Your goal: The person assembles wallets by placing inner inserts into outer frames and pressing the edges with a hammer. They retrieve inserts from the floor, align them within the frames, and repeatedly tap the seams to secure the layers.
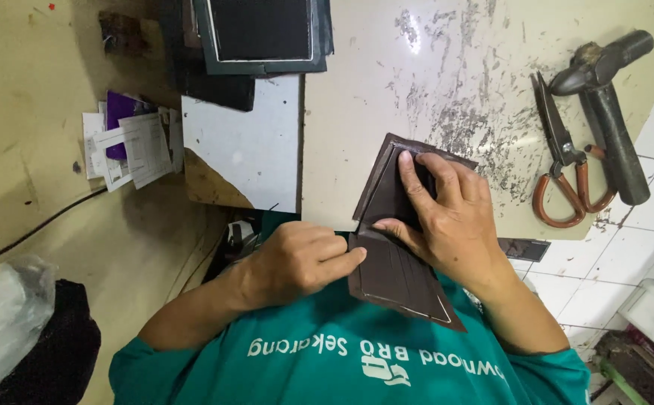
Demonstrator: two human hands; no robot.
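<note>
Hands on a dark brown leather wallet piece at the tabletop's edge.

Both hands meet on the wallet piece (400,247), which lies half on the pale tabletop (387,82) and half over its edge, against the person's green shirt (342,360); its long axis runs from the tabletop back toward the body. The right hand (297,262) is curled almost closed, fingertips pressing the wallet's near edge at the fold. The left hand (439,217) lies spread flat on top, fingers apart, pinning the upper flap. Both hands touch it; the left covers more. Scissors (563,161) and a hammer (604,97) lie well apart from the wallet, beyond the left hand.
</note>
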